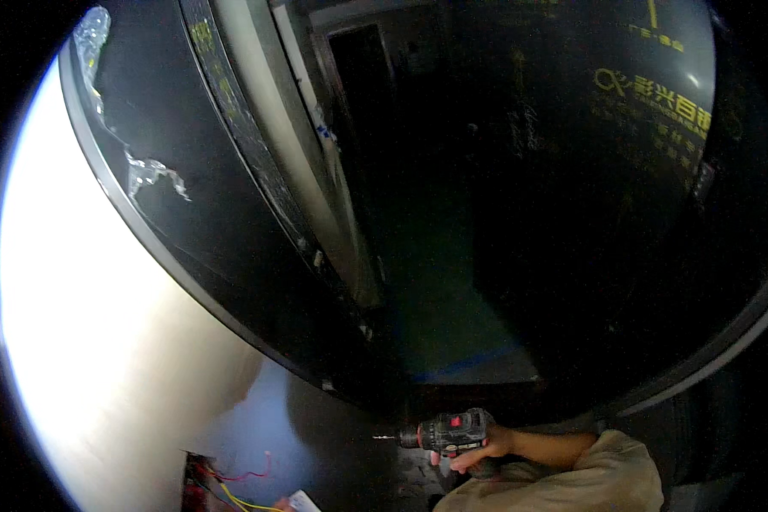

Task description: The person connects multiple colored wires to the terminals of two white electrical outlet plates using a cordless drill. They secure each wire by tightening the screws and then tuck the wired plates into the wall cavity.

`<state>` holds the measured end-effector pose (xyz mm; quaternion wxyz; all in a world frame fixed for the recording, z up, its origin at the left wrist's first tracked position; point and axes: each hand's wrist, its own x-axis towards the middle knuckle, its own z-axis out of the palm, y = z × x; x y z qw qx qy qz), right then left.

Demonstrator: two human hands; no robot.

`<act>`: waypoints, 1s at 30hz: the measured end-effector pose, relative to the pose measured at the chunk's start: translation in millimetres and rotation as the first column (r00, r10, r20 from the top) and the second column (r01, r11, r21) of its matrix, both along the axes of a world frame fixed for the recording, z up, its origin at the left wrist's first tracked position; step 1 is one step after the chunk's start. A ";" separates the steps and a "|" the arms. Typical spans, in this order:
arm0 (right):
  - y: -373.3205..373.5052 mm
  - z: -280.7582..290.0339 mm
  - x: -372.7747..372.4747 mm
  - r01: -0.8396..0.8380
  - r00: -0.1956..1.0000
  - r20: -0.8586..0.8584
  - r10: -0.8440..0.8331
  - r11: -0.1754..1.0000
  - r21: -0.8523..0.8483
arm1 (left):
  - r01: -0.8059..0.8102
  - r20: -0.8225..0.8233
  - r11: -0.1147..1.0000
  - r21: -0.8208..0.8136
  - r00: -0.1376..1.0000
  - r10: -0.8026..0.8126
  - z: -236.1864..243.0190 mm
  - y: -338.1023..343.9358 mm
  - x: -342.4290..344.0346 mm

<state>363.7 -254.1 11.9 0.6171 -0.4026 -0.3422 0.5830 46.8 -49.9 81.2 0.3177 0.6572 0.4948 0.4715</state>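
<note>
Grip of the right hand (486,452) is closed around the handle of one cordless drill (454,433), dark-bodied with red patches, at the lower centre. Its single slim bit (383,437) points to the person's left and touches nothing that can be made out. The left hand (282,505) seems to show only as a sliver at the lower edge, beside one flat white object (303,502); how far its grip is spread, or whether it holds that object, cannot be told.

Near it, at least one red wire (252,475) and one yellow wire (230,495) come out by a dark opening; an exact count is not possible. Two scraps of clear plastic film (154,173) cling to the dark panel (230,230) on the left. Yellow printing (670,107) marks another dark panel at upper right; any lettering on the drill is too small to read.
</note>
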 end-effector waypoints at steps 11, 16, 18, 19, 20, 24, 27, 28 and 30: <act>-13.8 -113.5 248.3 -0.307 0.824 0.366 0.433 0.883 -0.354 | -0.264 0.142 0.957 -0.117 0.950 0.280 -30.1 48.3 138.9; -25.5 -77.4 253.0 -0.205 0.947 0.179 0.267 0.930 -0.305 | -0.296 0.267 0.941 -0.165 0.905 0.332 -23.8 23.7 130.8; -21.7 -67.6 264.0 -0.289 0.899 0.236 0.370 0.904 -0.316 | -0.316 0.298 0.937 -0.149 0.889 0.347 -12.5 16.9 131.6; -19.9 -65.0 267.0 -0.321 0.874 0.262 0.410 0.890 -0.322 | -0.312 0.294 0.932 -0.183 0.887 0.355 -16.8 16.1 124.7; -18.8 -62.0 264.0 -0.300 0.849 0.353 0.393 0.909 -0.290 | -0.339 0.232 0.930 -0.140 0.902 0.364 -15.0 14.8 121.5; -20.9 -29.0 260.4 -0.305 0.866 0.282 0.412 0.884 -0.353 | -0.372 0.226 0.917 -0.146 0.889 0.397 -14.2 -3.0 140.4; -14.1 -12.3 255.8 -0.308 0.865 0.275 0.420 0.877 -0.369 | -0.330 0.276 0.932 -0.148 0.892 0.359 -7.7 -14.3 132.9; -19.9 -17.8 257.4 -0.281 0.831 0.369 0.417 0.886 -0.370 | -0.309 0.287 0.934 -0.182 0.891 0.351 -8.7 -19.3 125.6; -28.4 -6.1 248.2 -0.156 0.927 0.276 0.255 0.929 -0.336 | -0.266 0.340 0.951 -0.158 0.890 0.305 -12.1 -30.4 117.9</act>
